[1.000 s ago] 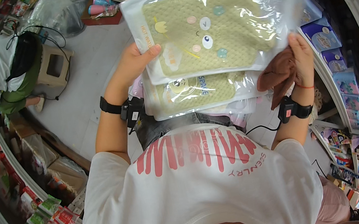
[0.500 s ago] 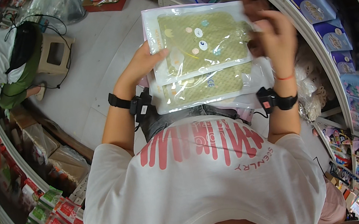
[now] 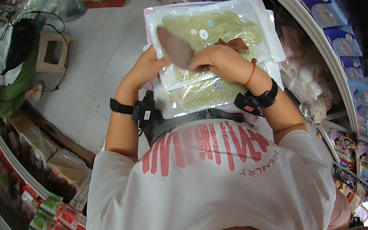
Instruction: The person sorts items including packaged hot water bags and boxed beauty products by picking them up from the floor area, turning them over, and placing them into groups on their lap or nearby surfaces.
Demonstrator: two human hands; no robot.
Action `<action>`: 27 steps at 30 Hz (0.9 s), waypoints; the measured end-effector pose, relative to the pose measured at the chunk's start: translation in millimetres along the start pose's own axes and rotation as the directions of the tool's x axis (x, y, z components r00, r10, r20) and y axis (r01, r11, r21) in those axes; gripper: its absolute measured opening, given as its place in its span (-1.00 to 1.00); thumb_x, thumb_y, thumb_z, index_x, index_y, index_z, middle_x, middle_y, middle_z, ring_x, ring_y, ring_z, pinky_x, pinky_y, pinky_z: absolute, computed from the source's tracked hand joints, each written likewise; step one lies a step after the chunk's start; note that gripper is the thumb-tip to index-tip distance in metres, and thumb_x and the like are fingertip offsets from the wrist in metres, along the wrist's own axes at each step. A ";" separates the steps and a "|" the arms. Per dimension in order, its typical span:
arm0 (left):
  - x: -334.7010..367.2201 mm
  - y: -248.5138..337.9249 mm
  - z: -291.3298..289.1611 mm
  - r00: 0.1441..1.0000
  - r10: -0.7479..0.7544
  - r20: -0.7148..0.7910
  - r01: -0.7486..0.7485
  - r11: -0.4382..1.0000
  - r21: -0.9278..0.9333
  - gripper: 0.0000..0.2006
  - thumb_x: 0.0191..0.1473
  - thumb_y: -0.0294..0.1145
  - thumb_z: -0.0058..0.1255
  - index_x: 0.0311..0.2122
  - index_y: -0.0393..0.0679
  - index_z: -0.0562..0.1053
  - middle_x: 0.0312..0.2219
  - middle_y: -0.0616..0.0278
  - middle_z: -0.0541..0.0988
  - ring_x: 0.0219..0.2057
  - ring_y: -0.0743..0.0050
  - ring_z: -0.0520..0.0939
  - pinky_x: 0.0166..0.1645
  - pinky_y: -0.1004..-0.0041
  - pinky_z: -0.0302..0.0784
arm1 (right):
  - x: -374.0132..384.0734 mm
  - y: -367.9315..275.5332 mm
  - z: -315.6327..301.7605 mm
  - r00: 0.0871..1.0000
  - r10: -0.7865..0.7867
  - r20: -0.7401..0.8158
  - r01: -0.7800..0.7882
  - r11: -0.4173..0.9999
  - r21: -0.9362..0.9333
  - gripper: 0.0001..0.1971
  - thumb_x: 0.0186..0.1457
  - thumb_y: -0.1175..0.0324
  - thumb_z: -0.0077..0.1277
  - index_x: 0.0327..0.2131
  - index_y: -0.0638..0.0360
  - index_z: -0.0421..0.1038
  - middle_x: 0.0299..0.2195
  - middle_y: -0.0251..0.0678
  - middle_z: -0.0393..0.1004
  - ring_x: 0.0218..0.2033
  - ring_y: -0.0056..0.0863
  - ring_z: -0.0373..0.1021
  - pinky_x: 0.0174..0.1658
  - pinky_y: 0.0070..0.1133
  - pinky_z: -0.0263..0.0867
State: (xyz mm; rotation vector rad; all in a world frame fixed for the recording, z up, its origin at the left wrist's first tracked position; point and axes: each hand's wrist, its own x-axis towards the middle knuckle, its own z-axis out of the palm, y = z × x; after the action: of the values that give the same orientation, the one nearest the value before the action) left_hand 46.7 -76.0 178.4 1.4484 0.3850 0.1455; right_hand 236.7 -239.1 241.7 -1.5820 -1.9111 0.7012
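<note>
Two hands steady a stack of clear packets against the waist.
Left hand (image 3: pixel 147 70) props the packets (image 3: pixel 211 47) level; right hand (image 3: pixel 218 60) pinches a brownish flap (image 3: pixel 176 48) on top, beside shelves (image 3: pixel 322 9).

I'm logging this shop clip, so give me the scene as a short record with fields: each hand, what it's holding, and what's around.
Left hand: left hand grips the left edge of the clear packets
Right hand: right hand lies on top of the packets, with a brown bow by its fingers
Packets: stacked, clear plastic, green patterned items inside
Right side: shelf of blue boxes
Left side: wooden stool on the floor
</note>
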 end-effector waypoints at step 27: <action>-0.9 13.8 13.6 0.971 0.040 -0.235 -0.013 0.993 0.116 -0.71 0.18 -0.35 -0.04 -0.03 -0.26 0.42 -0.16 0.27 0.55 -0.17 0.59 0.50 -0.04 0.50 0.42 | -152.6 109.1 -104.7 0.619 0.441 -0.650 -0.489 0.864 0.120 -0.89 0.09 0.50 0.01 -0.30 0.33 0.47 -0.46 -0.51 0.44 -0.45 -0.79 0.31 -0.36 -0.78 0.23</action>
State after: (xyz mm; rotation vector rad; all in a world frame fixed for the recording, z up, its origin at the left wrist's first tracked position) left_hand 52.3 -87.3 193.1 1.5542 0.5763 0.3245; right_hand 409.1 -366.3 226.2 -2.0511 -1.0040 0.1892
